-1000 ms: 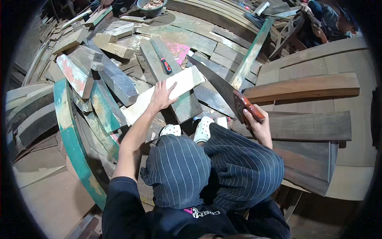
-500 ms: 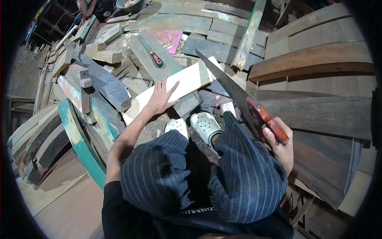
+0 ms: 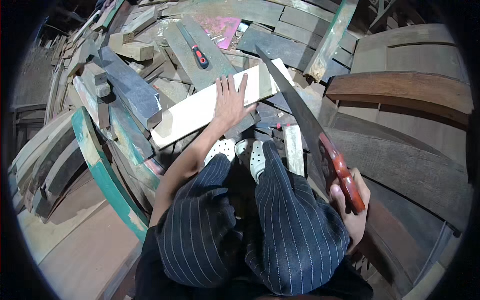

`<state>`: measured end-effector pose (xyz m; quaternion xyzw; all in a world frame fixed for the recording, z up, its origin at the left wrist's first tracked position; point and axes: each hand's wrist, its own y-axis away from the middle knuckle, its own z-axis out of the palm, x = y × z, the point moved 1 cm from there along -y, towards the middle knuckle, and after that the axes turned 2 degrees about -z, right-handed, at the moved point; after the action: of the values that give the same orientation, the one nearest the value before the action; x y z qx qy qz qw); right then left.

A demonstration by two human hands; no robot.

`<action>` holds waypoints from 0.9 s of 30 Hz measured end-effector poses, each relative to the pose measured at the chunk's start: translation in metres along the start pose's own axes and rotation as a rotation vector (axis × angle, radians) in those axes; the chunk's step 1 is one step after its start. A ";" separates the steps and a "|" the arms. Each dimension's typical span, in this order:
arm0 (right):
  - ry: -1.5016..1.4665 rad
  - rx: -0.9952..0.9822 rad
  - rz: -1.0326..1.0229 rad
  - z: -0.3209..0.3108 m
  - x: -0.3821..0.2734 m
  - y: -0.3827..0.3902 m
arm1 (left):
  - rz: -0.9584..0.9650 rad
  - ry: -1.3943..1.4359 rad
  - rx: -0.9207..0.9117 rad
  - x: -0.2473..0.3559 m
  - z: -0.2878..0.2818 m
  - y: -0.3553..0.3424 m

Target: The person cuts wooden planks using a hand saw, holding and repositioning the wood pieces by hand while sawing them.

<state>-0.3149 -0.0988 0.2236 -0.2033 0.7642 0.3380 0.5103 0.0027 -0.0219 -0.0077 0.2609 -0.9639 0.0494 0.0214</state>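
Note:
A pale, freshly cut wooden board (image 3: pixel 187 114) lies slanting in front of me. My left hand (image 3: pixel 231 102) rests flat on it with the fingers spread. In my right hand (image 3: pixel 354 205) is a hand saw (image 3: pixel 296 102), held by its glossy reddish-brown wooden handle. The saw's dark blade slants up and to the left, its tip over the board's far right end. I cannot tell whether the teeth touch the wood. Beyond the board, a narrow-bladed tool with a black and red handle (image 3: pixel 200 57) lies on a grey-green plank (image 3: pixel 182 47).
Wood offcuts and a blue-grey beam (image 3: pixel 129 85) are piled at the left, near a curved green-painted piece (image 3: pixel 102 170). Stacked brown panels (image 3: pixel 400 87) fill the right side. A pink sheet (image 3: pixel 227 30) lies farther off. My white clogs (image 3: pixel 257 157) stand just below the board.
My left hand has shifted right along the board, and its fingers sit nearer the middle. My right foot has come in beside the left one. The saw remains over the board's right end.

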 end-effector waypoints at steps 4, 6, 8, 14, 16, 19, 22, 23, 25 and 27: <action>0.049 0.072 0.028 0.009 0.008 0.003 | 0.022 0.006 0.021 -0.005 0.005 0.003; 0.058 0.100 0.020 0.013 0.011 0.004 | 0.030 0.015 0.026 -0.006 0.003 0.003; 0.081 0.123 0.017 0.014 0.021 0.005 | 0.016 0.045 -0.008 -0.008 0.001 0.004; -0.064 0.193 0.075 0.020 0.037 0.005 | 0.081 0.070 0.034 -0.002 0.001 -0.008; -0.111 0.153 0.088 0.026 0.054 -0.004 | 0.055 0.057 0.018 -0.011 0.003 -0.006; 0.084 0.059 -0.274 0.051 0.074 -0.046 | 0.092 0.030 0.050 -0.018 0.013 0.001; 0.134 0.072 -0.507 0.068 0.076 -0.079 | 0.066 0.110 -0.014 -0.020 0.012 -0.005; 0.137 0.052 -0.530 0.066 0.082 -0.088 | 0.043 0.098 -0.008 -0.023 0.012 -0.006; 0.056 0.049 -0.394 0.045 0.083 -0.091 | 0.046 0.094 0.040 -0.017 0.008 -0.007; -0.043 0.062 -0.272 0.040 0.082 -0.094 | 0.091 0.097 0.037 -0.020 0.005 -0.006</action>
<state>-0.2599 -0.1315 0.1092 -0.2818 0.7285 0.2461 0.5738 0.0231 -0.0180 -0.0138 0.2144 -0.9715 0.0808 0.0612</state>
